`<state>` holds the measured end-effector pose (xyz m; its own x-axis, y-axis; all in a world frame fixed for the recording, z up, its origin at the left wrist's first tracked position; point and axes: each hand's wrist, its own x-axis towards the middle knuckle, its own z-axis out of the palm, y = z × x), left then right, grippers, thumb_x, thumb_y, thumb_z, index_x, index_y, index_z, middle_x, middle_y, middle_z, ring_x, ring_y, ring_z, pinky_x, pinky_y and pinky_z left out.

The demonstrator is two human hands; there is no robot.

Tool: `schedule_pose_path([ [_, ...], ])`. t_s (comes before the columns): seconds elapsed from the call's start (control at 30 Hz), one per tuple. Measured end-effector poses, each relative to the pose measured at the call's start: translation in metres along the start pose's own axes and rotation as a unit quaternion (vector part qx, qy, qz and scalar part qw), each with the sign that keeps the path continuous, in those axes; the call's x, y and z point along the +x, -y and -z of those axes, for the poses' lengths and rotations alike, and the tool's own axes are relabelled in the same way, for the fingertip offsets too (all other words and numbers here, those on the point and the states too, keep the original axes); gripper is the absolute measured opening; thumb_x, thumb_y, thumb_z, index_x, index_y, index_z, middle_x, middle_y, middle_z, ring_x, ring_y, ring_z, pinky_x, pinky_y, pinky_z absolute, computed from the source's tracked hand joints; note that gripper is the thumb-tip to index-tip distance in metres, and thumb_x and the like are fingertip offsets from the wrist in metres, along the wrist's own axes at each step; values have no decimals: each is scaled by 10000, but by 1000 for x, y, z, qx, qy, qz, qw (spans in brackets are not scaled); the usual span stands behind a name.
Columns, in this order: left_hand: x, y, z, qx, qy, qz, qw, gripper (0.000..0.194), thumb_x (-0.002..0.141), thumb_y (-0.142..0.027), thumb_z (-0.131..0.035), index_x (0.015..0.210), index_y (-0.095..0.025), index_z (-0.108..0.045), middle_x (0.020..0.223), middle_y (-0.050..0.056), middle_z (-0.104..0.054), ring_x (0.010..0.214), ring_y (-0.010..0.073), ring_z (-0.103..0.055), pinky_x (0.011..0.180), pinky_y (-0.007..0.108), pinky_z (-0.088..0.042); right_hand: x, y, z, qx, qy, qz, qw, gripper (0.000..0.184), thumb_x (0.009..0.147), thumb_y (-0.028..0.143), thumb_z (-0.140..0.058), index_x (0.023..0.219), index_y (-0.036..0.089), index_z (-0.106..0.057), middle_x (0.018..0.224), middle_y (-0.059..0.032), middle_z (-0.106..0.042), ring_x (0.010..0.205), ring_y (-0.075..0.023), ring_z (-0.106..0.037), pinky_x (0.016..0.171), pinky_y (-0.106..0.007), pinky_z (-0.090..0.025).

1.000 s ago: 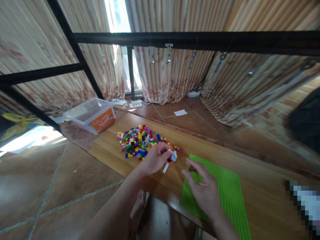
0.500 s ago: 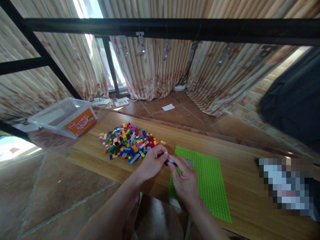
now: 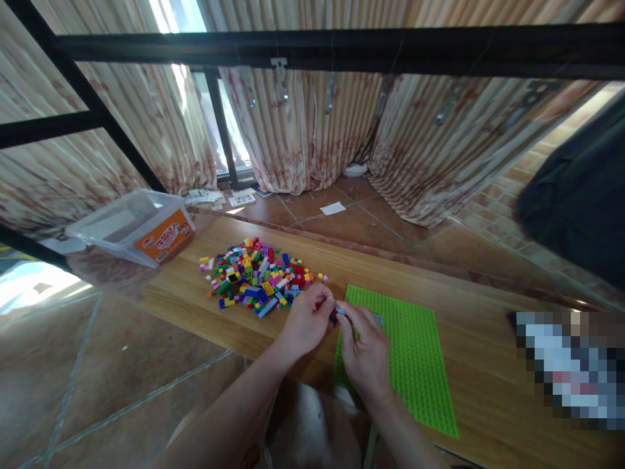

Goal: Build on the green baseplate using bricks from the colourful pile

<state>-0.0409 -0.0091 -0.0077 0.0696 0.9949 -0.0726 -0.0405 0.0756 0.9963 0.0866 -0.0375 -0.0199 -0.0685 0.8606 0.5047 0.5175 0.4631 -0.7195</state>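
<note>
My left hand (image 3: 305, 324) and my right hand (image 3: 364, 352) meet over the near edge of a wooden table (image 3: 488, 365). Both pinch a small cluster of toy bricks (image 3: 336, 312) between their fingertips; red, blue and white bits show. The hands hover at the left edge of a green studded baseplate (image 3: 415, 352) lying flat on the table. Just left of the hands lies a loose pile of small coloured bricks (image 3: 258, 277).
A clear plastic tub with an orange label (image 3: 139, 228) stands at the table's far left end. Black metal bars (image 3: 312, 49) cross above. Curtains hang behind, papers lie on the tiled floor, and a dark shape (image 3: 581, 195) sits at the right.
My right hand came off the baseplate and joined the left hand on the brick cluster. The view shifted, so the pile and plate sit further left.
</note>
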Motion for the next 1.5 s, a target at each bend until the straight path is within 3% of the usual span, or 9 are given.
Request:
schedule_pose_path([
  [0.2, -3, 2, -7, 28, -45, -49, 997, 145, 873, -298, -529, 782, -186, -508, 666, -27, -519, 587, 110, -529, 546, 215, -454, 0, -2, -1, -6, -25, 27, 999, 232, 959, 190, -493, 1098, 213, -677, 1021, -67, -702, 945, -171, -658, 844, -320, -544],
  [0.53, -11, -2, -8, 35, -43, -150, 987, 105, 939, -273, -516, 897, -181, -542, 803, 14, -597, 750, 132, -576, 719, 244, -472, -1, -2, 0, 42, -64, 43, 996, 246, 928, 158, -552, 1123, 240, -677, 1060, -56, -713, 985, -170, -666, 879, -336, -544],
  [0.67, -15, -10, -10, 14, -24, -172, 985, 100, 938, -238, -524, 984, -176, -589, 1000, 66, -660, 923, 161, -619, 869, 285, -479, -2, -3, 1, 88, -62, -28, 994, 297, 879, 244, -643, 1176, 243, -652, 1101, -68, -708, 985, -191, -675, 863, -359, -558],
  [0.77, -15, -15, -11, -30, -4, -156, 987, 87, 926, -230, -538, 944, -166, -594, 1031, 75, -669, 945, 165, -620, 901, 296, -473, -2, -4, 1, 116, -61, -95, 987, 354, 861, 296, -664, 1208, 232, -637, 1140, -81, -705, 981, -199, -682, 855, -367, -562],
  [1.03, -11, -12, -9, -107, 27, -50, 993, 229, 864, -348, -635, 993, -159, -635, 1026, 66, -662, 974, 186, -608, 897, 312, -482, 3, -9, 7, 104, -77, -133, 983, 351, 867, 319, -643, 1201, 212, -643, 1087, -80, -728, 955, -191, -687, 888, -378, -545],
  [1.17, -9, -9, -9, -141, 59, -13, 988, 331, 821, -350, -684, 1090, -162, -636, 1018, 65, -674, 931, 176, -623, 847, 300, -500, 4, -10, 8, 150, -80, -150, 974, 338, 863, 324, -647, 1185, 222, -657, 1102, -78, -729, 981, -195, -684, 888, -376, -544],
  [1.27, -8, -8, -9, -98, 68, -40, 992, 324, 788, -280, -715, 1079, -152, -649, 1013, 68, -688, 924, 172, -632, 856, 291, -498, 8, -9, 9, 210, -85, -182, 957, 282, 843, 342, -664, 1097, 228, -705, 1044, -63, -748, 934, -195, -695, 859, -376, -552],
  [1.5, -10, -14, -10, 35, 37, -106, 993, 160, 854, -220, -630, 975, -152, -710, 841, 44, -709, 770, 152, -641, 744, 261, -505, 14, -8, 14, 306, -43, -256, 916, 252, 761, 367, -743, 985, 254, -765, 902, -25, -760, 779, -158, -673, 741, -321, -554],
])
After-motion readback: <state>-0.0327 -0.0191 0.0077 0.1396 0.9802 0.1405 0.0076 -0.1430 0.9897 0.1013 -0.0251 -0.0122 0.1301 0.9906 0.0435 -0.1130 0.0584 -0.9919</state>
